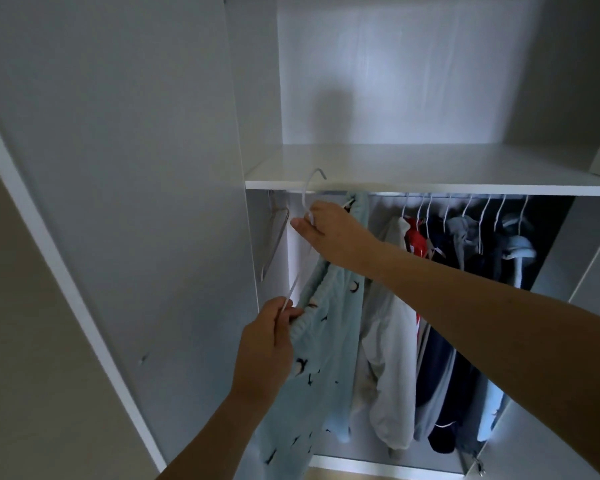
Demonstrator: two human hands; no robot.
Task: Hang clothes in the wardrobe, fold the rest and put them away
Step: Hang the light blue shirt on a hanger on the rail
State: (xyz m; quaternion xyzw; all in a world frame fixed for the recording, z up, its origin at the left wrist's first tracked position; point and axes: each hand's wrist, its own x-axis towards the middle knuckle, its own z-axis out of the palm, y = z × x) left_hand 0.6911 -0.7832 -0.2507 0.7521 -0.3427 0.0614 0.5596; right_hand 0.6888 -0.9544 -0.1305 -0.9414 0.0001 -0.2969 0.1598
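A light blue patterned garment hangs on a white hanger in front of the open wardrobe. My right hand grips the hanger just below its hook, which rises in front of the shelf edge. My left hand pinches the hanger's lower end together with the garment's elastic edge. The wardrobe rail runs under the shelf, to the right of the hook.
Several clothes on white hangers fill the rail's right part: a white top, a red item, dark and grey garments. An empty hanger hangs at the far left. A white shelf lies above. The wardrobe door stands open at left.
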